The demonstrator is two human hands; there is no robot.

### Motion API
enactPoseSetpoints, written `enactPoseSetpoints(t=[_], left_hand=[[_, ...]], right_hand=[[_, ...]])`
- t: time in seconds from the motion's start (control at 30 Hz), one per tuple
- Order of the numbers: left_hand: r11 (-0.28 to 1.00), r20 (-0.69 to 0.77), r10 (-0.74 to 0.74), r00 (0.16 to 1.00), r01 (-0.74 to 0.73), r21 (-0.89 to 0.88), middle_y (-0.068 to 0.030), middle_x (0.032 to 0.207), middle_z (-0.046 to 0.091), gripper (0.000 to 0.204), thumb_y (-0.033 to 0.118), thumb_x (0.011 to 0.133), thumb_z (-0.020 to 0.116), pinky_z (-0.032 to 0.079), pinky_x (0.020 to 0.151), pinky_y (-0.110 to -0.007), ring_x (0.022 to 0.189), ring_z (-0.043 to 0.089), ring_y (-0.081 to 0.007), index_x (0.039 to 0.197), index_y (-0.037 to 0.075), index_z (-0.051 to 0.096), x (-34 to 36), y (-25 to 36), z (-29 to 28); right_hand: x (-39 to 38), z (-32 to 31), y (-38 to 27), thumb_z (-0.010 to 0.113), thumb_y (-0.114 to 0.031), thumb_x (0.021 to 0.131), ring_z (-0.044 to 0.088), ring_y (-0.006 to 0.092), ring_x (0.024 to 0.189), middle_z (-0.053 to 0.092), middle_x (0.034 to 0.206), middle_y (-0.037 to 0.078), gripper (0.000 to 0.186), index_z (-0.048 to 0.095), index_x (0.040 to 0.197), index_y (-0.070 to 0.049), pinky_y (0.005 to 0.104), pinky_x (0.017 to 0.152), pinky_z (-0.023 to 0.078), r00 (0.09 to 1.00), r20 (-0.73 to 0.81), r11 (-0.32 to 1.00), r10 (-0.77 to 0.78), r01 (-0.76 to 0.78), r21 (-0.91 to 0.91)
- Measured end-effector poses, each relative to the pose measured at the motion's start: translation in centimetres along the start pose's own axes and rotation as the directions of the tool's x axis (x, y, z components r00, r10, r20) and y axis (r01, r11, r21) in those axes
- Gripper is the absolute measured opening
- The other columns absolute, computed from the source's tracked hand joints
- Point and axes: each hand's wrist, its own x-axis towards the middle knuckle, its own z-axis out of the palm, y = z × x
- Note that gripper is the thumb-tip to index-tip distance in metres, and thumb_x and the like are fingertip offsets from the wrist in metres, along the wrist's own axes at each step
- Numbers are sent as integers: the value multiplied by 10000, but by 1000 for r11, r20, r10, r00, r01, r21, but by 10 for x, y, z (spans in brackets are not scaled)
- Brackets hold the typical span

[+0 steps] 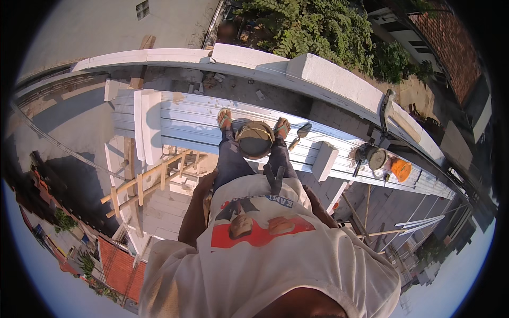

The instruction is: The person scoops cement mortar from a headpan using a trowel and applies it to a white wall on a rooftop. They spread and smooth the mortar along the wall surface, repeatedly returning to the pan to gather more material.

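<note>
My left hand (208, 181) hangs beside my left thigh, its fingers too dark and small to make out. Of my right hand (308, 194) only a little shows past my shirt at the right hip, and its fingers are hidden. Between my sandalled feet stands a round dark bucket (253, 147) with a pale, caked rim. Just right of my right foot lies a trowel (303, 130) with a wooden handle. A white block (325, 160) sits farther right on the metal decking (191, 124).
Two white blocks (152, 127) stand side by side on the left. To the right are a dark bucket (377, 158) and an orange bucket (401, 169). A low white block wall (249, 55) runs along the far side. Below the near edge, a wooden frame (151, 175) shows at a lower level.
</note>
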Motion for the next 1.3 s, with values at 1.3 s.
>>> enactPoseSetpoints(t=[1.3], left_hand=[[936, -135, 347, 928, -334, 112, -257, 1353, 660, 696, 506, 1054, 452, 459, 1078, -424, 1236, 639, -329, 1406, -79, 588, 12, 14, -10]], right_hand=[[73, -81, -38, 757, -312, 873, 736, 379, 1052, 767, 1090, 200, 333, 792, 1132, -106, 497, 906, 586, 958, 220, 889, -184, 258, -379]])
